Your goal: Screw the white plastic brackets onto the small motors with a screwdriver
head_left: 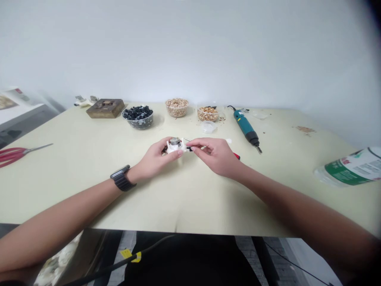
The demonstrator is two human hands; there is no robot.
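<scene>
My left hand (159,159) is closed around a small white plastic housing (172,148) with a silver motor (175,141) set in its top. The thumb presses on the near side of the housing. From the right, my right hand (216,155) pinches a small black part (189,148) against the housing's right end. Its exact kind is too small to make out. Behind my right hand shows the red and black end of a tool (237,156), the rest of it hidden.
Along the back stand a metal block (105,109), a bowl of black parts (138,117) and tubs of small tan (177,108) and brownish pieces (207,114). A lid (208,127) lies nearby. Right are a teal electric screwdriver (246,128) and a bottle (351,169); left, red scissors (18,155).
</scene>
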